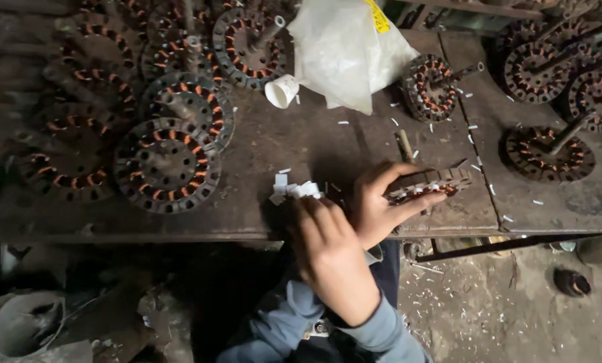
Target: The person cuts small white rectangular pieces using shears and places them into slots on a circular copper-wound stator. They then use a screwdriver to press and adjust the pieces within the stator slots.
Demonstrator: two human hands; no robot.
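A dark workbench (260, 154) is carrying wound stators, a stack (173, 144) lying far left, leaving near space free. The right hand (381, 202) is gripping a stator (428, 183) tilted on edge, slots exposed. The left hand (331, 252) is pinching white paper slips (294, 190) beside it.

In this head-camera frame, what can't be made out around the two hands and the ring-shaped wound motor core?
- Pile of small white paper slips: the left hand covers its near part; a grip cannot be told.
- Ring-shaped dark metal motor core with copper windings: the right hand hides its left portion.
- Translucent white plastic bag: top cut off by the frame's edge; contents unreadable.
- Dark floor below the bench: too dim.
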